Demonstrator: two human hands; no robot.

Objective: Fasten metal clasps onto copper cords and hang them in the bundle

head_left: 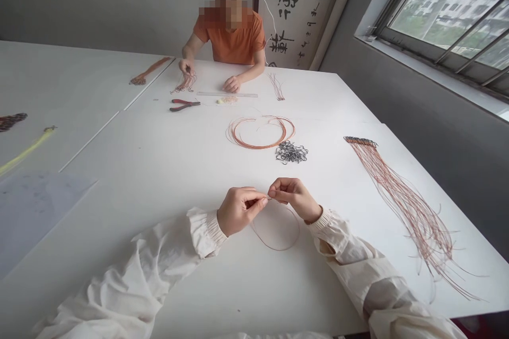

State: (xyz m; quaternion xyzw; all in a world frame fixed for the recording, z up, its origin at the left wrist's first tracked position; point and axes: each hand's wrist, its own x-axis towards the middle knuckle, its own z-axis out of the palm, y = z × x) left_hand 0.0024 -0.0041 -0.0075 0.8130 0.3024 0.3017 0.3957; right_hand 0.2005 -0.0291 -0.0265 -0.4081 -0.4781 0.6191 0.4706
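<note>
My left hand (238,211) and my right hand (293,198) meet just above the white table (167,169), both pinched on one thin copper-coloured cord (278,246). The cord hangs from my fingertips in a loop that rests on the table below my hands. A tiny metal piece seems to sit between the fingertips, too small to name. Beyond my hands lie a pile of small dark metal rings (291,152) and a coil of the same cord (261,132).
A bundle of cut cords with dark ends (401,196) fans out at the right. Across the table a person in an orange shirt (234,37) handles cords; red-handled pliers (183,105), a clear ruler (226,95) and small beads lie there. Yellow cord (27,149) lies far left.
</note>
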